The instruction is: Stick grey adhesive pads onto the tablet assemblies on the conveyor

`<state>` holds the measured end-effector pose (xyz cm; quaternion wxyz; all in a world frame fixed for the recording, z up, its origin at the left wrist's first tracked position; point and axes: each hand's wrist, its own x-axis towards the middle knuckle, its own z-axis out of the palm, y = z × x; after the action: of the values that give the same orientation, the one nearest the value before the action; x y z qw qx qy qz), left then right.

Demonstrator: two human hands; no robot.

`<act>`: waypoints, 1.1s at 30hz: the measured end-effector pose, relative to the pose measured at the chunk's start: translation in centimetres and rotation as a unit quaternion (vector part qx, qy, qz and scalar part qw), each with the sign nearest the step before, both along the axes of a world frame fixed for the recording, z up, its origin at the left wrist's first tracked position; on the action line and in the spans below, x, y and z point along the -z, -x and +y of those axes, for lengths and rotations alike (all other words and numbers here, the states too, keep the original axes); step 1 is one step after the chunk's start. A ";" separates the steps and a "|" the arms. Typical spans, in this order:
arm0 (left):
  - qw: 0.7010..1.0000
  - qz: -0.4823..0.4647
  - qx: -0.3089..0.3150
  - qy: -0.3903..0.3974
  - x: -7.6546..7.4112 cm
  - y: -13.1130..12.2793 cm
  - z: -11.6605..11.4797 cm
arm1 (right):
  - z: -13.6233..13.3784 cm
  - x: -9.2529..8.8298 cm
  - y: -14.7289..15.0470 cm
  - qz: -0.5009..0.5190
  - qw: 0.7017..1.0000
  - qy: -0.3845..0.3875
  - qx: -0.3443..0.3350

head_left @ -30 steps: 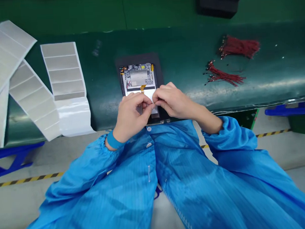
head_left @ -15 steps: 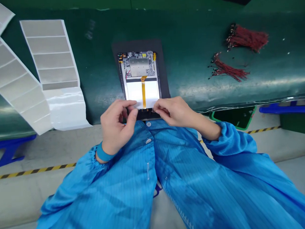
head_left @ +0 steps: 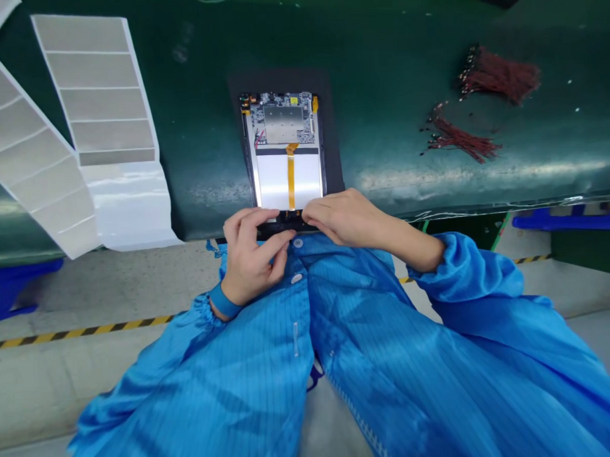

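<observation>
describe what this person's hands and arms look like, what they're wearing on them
Both the left hand and the right hand are without gloves. The left wrist has a plain, flat blue wristband; none shows on the right. The left sleeve and right sleeve are bright blue, loose and slightly shiny, with gathered cuffs. The right sleeve ends higher, leaving some forearm bare.

Grey sectioned sheets [head_left: 100,89] — and, well apart, two red wire bundles [head_left: 504,78].
</observation>
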<state>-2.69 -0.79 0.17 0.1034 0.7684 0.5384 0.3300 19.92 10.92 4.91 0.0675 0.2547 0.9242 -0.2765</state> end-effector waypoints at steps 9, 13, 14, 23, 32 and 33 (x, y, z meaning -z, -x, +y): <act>0.998 0.062 0.010 0.006 0.8 -0.2 0.7 | 0.6 0.0 0.1 -0.008 0.999 -0.024 -0.038; 0.997 0.052 0.042 -0.035 0.7 -0.2 1.2 | 0.7 -0.3 0.3 -0.018 0.998 -0.038 -0.046; 0.997 0.050 0.047 -0.043 0.7 -0.2 1.3 | 0.7 -0.4 0.4 -0.017 0.998 -0.042 -0.047; 0.996 0.076 0.034 -0.004 1.3 -0.3 1.1 | 0.5 -0.8 0.8 -0.020 0.995 -0.073 -0.066; 0.989 0.086 0.050 -0.109 0.4 -1.2 1.7 | 0.5 -0.1 0.9 -0.020 0.994 -0.086 -0.063; 0.989 0.089 0.047 -0.112 0.2 -1.3 1.7 | 0.4 0.1 0.9 -0.017 0.994 -0.089 -0.061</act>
<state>-1.35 0.89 -0.06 -0.0161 0.8259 0.4683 0.3136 19.00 11.36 4.85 0.0772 0.2078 0.9575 -0.1846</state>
